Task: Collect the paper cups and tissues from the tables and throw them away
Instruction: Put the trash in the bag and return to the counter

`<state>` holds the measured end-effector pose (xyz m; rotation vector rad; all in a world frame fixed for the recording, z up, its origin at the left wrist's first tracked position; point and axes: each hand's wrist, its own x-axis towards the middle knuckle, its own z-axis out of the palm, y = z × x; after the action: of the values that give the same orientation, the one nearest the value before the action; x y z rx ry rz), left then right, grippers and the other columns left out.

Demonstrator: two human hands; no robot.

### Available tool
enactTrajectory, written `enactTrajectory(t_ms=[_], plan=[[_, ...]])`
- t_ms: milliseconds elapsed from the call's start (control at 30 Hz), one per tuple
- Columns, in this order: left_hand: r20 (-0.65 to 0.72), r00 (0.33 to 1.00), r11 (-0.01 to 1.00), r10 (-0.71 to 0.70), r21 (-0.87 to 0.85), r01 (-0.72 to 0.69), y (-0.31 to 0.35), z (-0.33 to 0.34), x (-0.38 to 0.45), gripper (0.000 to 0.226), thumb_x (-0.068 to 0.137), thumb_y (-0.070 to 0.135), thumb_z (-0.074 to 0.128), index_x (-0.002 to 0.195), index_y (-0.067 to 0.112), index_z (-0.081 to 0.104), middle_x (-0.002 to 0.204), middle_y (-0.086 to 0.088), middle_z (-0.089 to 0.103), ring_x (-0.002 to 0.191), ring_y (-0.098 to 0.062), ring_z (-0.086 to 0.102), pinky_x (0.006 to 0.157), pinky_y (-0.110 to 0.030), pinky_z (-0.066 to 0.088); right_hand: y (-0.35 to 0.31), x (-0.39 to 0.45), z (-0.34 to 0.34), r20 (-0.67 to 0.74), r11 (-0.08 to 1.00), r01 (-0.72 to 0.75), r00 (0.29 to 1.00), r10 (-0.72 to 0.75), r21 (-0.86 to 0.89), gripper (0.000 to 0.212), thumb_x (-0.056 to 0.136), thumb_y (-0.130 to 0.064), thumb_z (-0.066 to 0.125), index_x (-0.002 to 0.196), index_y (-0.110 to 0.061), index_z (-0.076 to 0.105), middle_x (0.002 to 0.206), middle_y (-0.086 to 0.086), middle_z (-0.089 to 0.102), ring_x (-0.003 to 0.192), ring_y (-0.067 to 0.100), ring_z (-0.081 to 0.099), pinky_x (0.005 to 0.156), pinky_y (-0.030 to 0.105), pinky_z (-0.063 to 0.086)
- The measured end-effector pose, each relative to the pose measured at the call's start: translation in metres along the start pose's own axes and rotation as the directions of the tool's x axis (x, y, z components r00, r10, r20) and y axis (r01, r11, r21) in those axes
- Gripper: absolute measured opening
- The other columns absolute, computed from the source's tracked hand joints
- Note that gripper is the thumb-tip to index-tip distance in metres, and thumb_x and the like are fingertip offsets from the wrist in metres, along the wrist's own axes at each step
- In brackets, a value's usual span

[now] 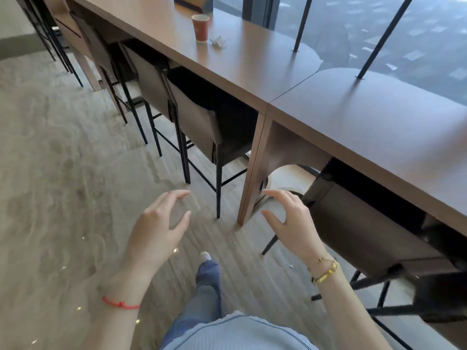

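Both hands are out in front, palms down, holding nothing: left hand [159, 223] with fingers loosely spread and a bit curved, right hand [290, 218] the same, hovering near the leg of the smooth brown wooden table [252, 79]. The red paper cup [201, 27] stands upright far up the tabletop, with a crumpled white tissue [219, 41] just beside it. Dark bar stools [199, 127] with thin black metal legs are tucked underneath.
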<state>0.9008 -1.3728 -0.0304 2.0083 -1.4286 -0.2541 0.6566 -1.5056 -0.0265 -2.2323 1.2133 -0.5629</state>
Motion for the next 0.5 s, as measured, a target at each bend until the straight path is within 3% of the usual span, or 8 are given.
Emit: enactTrajectory(t_ms=[167, 300, 433, 500], plan=[[-0.034, 0.998, 0.999, -0.043, 0.021, 0.044, -0.033, 0.001, 0.072, 0.039, 0.086, 0.022, 0.066, 0.123, 0.029, 0.056, 0.116, 0.019, 0.057, 0.108, -0.006, 0.058, 0.089, -0.019, 0.041, -0.006, 0.09, 0.025, 0.062, 0.999, 0.039, 0.997, -0.039, 0.001, 0.042, 0.09, -0.027, 0.062, 0.131, -0.022, 0.051, 0.13, -0.004, 0.056, 0.122, 0.013, 0.048, 0.103, 0.031, 0.043], [-0.067, 0.997, 0.998, -0.044, 0.043, 0.047, -0.066, -0.009, 0.146, 0.038, 0.087, 0.021, 0.066, 0.123, 0.029, 0.056, 0.114, 0.02, 0.057, 0.107, -0.006, 0.058, 0.087, -0.017, 0.041, -0.019, 0.175, 0.048, 0.032, 0.996, 0.088, 0.996, -0.088, 0.001, 0.041, 0.09, -0.026, 0.062, 0.13, -0.023, 0.052, 0.129, -0.005, 0.056, 0.121, 0.012, 0.048, 0.101, 0.025, 0.041], [-0.074, 0.997, 0.997, -0.024, 0.069, 0.03, -0.098, -0.031, 0.227, 0.038, 0.088, 0.027, 0.064, 0.124, 0.034, 0.053, 0.115, 0.027, 0.052, 0.107, 0.001, 0.054, 0.082, 0.001, 0.031, -0.042, 0.264, 0.065, -0.021, 0.994, 0.104, 0.994, -0.103, 0.036, 0.042, 0.09, -0.028, 0.062, 0.131, -0.025, 0.051, 0.129, -0.008, 0.056, 0.122, 0.01, 0.048, 0.103, 0.029, 0.041], [-0.078, 0.997, 0.997, 0.004, 0.077, 0.003, -0.114, -0.041, 0.271, 0.039, 0.088, 0.027, 0.064, 0.125, 0.035, 0.053, 0.117, 0.026, 0.054, 0.108, 0.001, 0.055, 0.083, 0.0, 0.032, -0.053, 0.307, 0.069, -0.059, 0.991, 0.12, 0.991, -0.117, 0.059, 0.042, 0.091, -0.029, 0.061, 0.131, -0.026, 0.051, 0.13, -0.009, 0.055, 0.123, 0.009, 0.047, 0.103, 0.031, 0.043]])
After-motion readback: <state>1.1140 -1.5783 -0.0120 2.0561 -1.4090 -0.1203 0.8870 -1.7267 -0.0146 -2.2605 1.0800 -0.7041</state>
